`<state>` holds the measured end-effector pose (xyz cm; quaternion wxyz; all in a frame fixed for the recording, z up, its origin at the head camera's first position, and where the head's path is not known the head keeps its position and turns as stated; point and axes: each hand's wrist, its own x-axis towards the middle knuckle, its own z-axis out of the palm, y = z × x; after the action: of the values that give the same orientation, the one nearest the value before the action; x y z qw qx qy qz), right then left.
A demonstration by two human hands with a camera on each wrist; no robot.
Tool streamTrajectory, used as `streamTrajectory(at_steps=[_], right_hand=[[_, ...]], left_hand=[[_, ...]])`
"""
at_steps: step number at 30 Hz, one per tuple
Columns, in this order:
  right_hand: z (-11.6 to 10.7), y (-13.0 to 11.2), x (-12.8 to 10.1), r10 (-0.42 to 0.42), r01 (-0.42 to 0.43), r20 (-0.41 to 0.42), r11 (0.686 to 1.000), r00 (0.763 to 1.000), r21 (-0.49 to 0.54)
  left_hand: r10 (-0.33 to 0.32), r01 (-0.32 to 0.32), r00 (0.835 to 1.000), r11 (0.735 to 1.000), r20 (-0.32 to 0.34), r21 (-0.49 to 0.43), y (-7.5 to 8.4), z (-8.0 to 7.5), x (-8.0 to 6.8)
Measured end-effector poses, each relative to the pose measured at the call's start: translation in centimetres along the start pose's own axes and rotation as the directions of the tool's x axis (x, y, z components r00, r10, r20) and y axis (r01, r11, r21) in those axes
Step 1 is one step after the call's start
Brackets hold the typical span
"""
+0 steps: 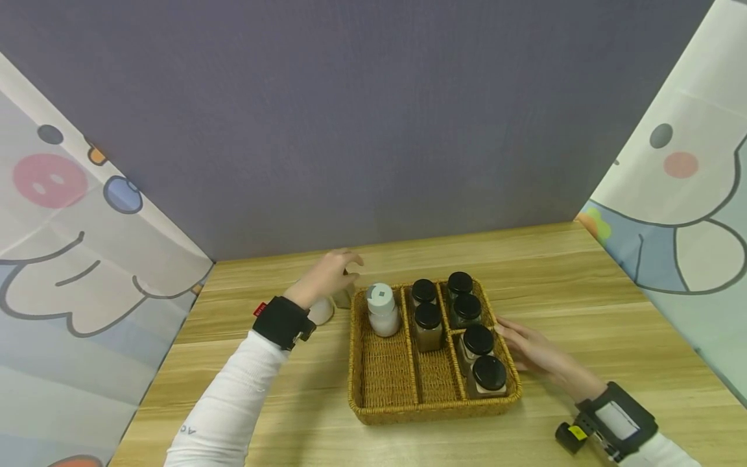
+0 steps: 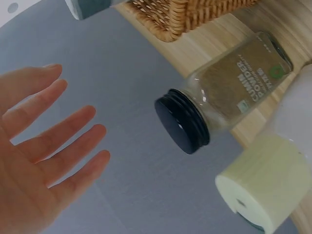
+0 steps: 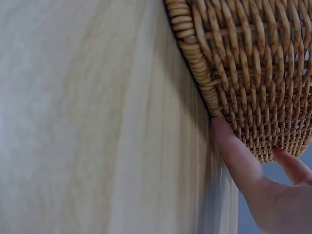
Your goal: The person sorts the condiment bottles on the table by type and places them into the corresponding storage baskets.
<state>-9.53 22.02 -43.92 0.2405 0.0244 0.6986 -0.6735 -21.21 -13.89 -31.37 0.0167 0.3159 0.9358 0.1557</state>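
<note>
My left hand (image 1: 328, 277) hovers over the table left of the basket, fingers apart and holding nothing. In the left wrist view, the same hand (image 2: 48, 146) is near a glass jar of cumin powder (image 2: 234, 85) with a black lid, not touching it. Beside that jar stands a white bottle with a pale cap (image 2: 265, 183), partly hidden by the hand and wrist in the head view. My right hand (image 1: 533, 350) rests its fingers against the right side of the woven basket (image 1: 385, 412). In the right wrist view its extended fingers (image 3: 239, 158) touch the wicker wall.
Inside the divided basket, a white bottle (image 1: 383, 311) stands in the left compartment. Two black-lidded jars (image 1: 428, 331) are in the middle one, and several more jars (image 1: 489, 376) fill the right compartments. A grey panel (image 1: 385, 130) rises behind the wooden table (image 1: 280, 402).
</note>
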Motion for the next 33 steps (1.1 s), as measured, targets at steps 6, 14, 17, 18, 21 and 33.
streamTrajectory(at_steps=[6, 14, 17, 18, 21, 33], right_hand=[[0.0, 0.0, 0.0, -0.002, 0.002, 0.004, 1.000, 1.000, 0.006], [-0.1, -0.1, 0.0, -0.008, 0.008, 0.007, 1.000, 1.000, 0.009], [0.0, -0.1, -0.1, -0.011, 0.011, 0.008, 1.000, 1.000, 0.009], [0.0, -0.1, -0.1, -0.012, 0.012, 0.007, 1.000, 1.000, 0.007], [0.0, -0.1, -0.1, -0.011, 0.011, 0.006, 1.000, 1.000, 0.010], [0.0, -0.1, 0.0, -0.009, 0.009, 0.011, 1.000, 1.000, 0.003]], left_hand=[[-0.032, 0.031, 1.000, 0.999, -0.002, -0.012, -0.7, 0.1, -0.1], [-0.076, 0.076, 0.997, 0.997, 0.001, -0.014, -1.5, 0.4, -0.1], [-0.087, 0.087, 0.996, 0.996, 0.005, -0.013, -1.7, 0.5, 0.0], [-0.089, 0.089, 0.996, 0.996, 0.005, -0.012, -1.8, 0.6, 0.0], [-0.098, 0.098, 0.995, 0.995, 0.009, -0.012, -2.0, 0.7, 0.0], [-0.112, 0.112, 0.993, 0.994, 0.026, -0.001, -3.0, 1.5, 0.1]])
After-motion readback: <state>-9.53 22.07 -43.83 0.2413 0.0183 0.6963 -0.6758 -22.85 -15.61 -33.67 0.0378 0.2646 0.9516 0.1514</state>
